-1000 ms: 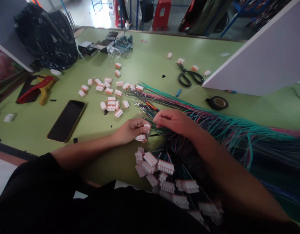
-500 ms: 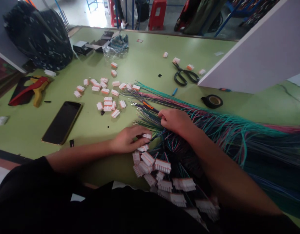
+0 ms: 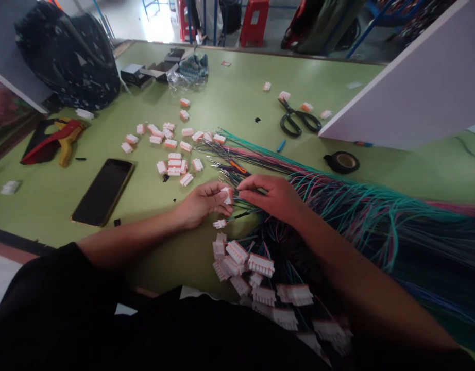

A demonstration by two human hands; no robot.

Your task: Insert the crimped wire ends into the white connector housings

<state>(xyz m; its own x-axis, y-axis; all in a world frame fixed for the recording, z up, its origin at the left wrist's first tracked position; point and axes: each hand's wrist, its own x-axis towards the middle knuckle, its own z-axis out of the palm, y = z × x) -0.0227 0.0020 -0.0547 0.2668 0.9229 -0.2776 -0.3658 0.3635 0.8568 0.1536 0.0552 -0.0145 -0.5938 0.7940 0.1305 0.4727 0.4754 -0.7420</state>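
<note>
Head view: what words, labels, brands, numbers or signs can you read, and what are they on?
None can be read.
Card: any print is too small.
Black box: too blurred to tell.
Connectors: too small to tell.
Phone: dark screen, no text visible.

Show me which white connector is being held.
The connector pinched in the left hand, facing the right hand. It alone is gripped; the other connectors, even the small one just below the left hand, lie outside both hands.

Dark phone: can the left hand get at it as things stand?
Probably yes: the phone lies uncovered on the table with nothing tall between, though the left hand holds a white connector.
</note>
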